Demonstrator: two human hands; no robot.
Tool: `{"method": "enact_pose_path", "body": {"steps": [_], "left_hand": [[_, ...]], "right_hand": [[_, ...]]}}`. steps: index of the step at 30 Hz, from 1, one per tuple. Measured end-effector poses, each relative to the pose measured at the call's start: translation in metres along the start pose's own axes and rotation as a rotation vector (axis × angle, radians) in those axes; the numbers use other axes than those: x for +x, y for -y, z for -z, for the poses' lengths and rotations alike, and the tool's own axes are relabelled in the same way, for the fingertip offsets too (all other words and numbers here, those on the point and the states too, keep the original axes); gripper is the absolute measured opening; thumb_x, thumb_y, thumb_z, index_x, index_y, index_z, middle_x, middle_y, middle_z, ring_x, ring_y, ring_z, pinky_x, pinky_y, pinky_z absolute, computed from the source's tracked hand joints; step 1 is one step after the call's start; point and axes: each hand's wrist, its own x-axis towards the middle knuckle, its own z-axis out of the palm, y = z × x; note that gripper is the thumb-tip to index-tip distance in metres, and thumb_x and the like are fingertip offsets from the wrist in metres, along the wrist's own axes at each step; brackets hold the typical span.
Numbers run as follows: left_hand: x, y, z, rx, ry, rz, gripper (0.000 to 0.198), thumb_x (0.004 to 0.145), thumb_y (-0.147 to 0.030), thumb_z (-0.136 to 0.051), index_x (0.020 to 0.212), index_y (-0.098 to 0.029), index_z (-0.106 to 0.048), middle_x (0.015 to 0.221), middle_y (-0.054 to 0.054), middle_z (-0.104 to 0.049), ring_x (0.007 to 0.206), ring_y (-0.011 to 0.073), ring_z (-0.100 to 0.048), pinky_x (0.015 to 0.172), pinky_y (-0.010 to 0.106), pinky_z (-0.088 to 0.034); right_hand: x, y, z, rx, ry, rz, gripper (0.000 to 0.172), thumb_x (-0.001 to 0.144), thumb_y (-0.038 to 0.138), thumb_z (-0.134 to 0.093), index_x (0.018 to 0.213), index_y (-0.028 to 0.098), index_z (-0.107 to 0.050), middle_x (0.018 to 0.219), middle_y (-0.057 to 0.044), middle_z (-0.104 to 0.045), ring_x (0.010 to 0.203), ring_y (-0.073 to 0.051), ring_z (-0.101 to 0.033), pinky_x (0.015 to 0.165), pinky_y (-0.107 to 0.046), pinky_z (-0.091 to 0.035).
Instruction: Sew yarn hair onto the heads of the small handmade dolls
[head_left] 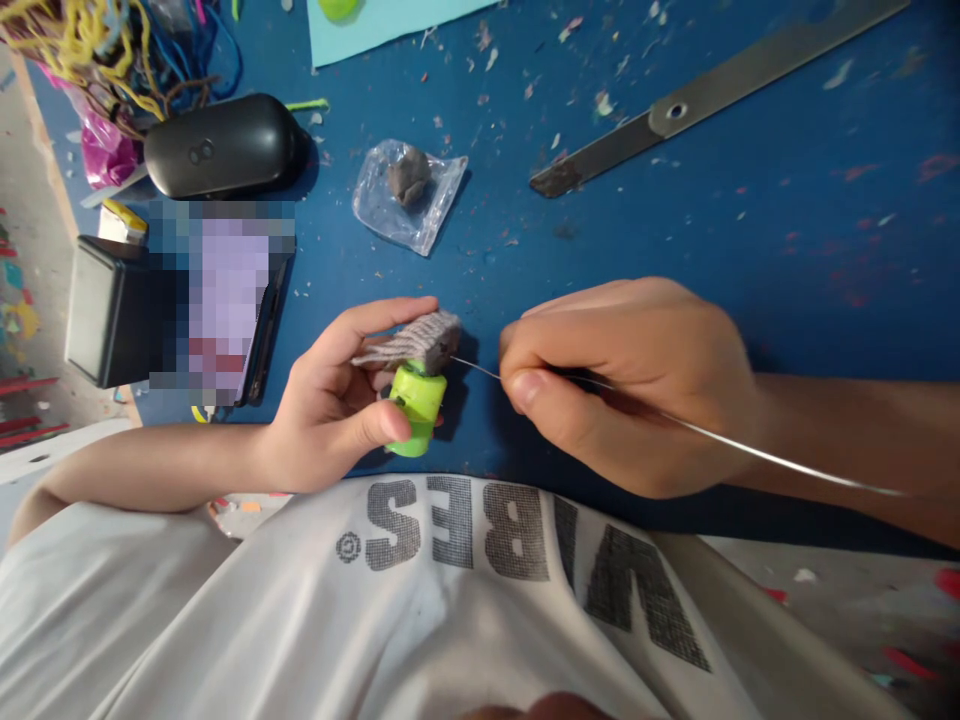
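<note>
My left hand [330, 385] grips a small figure [417, 408] with a bright green body. Its grey head carries strands of grey yarn [409, 340], which trail toward my left fingers. Pinched between the thumb and forefinger of my right hand [622, 385] is a thin metal wire [780, 460]. One end of the wire meets the side of the grey head, and whether it goes in I cannot tell. The other end runs back past my right wrist. Beyond my hands lies a clear plastic bag [439, 215] with a grey lump [409, 177] on or in it.
A long flat metal blade [720, 100] lies at the upper right. To the left are a black case [225, 147], a blurred phone [229, 305], a dark box [112, 315] and tangled yarn [105, 45]. Scraps dot the blue table [825, 260]. A light blue sheet [397, 30] is at the far edge.
</note>
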Motion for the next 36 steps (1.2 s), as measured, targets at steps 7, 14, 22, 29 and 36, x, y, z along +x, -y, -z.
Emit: {"method": "enact_pose_path", "body": {"steps": [7,14,22,29,36], "left_hand": [[0.005,0.010,0.004,-0.040,0.041,-0.011,0.076,0.111,-0.059,-0.095,0.172,-0.030,-0.061,0.113,0.008,-0.090,0.088,0.0261,-0.092,0.076,0.036,-0.080],[0.006,0.012,0.007,-0.037,0.085,-0.021,0.069,0.116,-0.054,-0.090,0.174,-0.032,-0.060,0.117,0.005,-0.091,0.095,0.0267,-0.094,0.085,0.038,-0.081],[-0.004,-0.017,-0.003,0.038,-0.031,0.127,0.068,0.115,-0.057,-0.089,0.175,-0.031,-0.069,0.120,0.004,-0.091,0.101,0.0275,-0.097,0.086,0.034,-0.081],[-0.004,-0.020,-0.004,0.000,-0.028,0.121,0.065,0.115,-0.053,-0.091,0.173,-0.031,-0.072,0.121,0.003,-0.092,0.102,0.0276,-0.098,0.089,0.034,-0.082],[0.000,-0.007,-0.004,0.005,-0.044,0.122,0.073,0.110,-0.065,-0.091,0.171,-0.031,-0.070,0.120,0.002,-0.090,0.097,0.0245,-0.096,0.084,0.031,-0.081]], "right_hand": [[0.004,0.006,0.007,0.065,0.111,-0.051,0.032,0.107,0.010,-0.062,0.080,0.024,-0.052,0.066,0.005,-0.048,0.058,-0.012,-0.038,0.059,-0.030,-0.033],[0.001,0.002,-0.001,-0.024,0.046,0.019,0.034,0.111,0.013,-0.059,0.081,0.025,-0.048,0.065,0.006,-0.045,0.058,-0.011,-0.035,0.058,-0.031,-0.030],[0.004,0.007,0.006,-0.061,0.090,0.021,0.034,0.111,0.011,-0.059,0.081,0.025,-0.050,0.066,0.006,-0.048,0.059,-0.010,-0.039,0.058,-0.029,-0.032],[0.004,0.005,0.005,-0.069,0.097,0.019,0.036,0.113,0.014,-0.059,0.081,0.025,-0.048,0.067,0.006,-0.048,0.059,-0.011,-0.039,0.058,-0.029,-0.032],[0.005,0.005,0.005,-0.068,0.107,0.026,0.035,0.113,0.013,-0.059,0.081,0.025,-0.048,0.066,0.006,-0.049,0.059,-0.010,-0.040,0.058,-0.030,-0.031]]}}
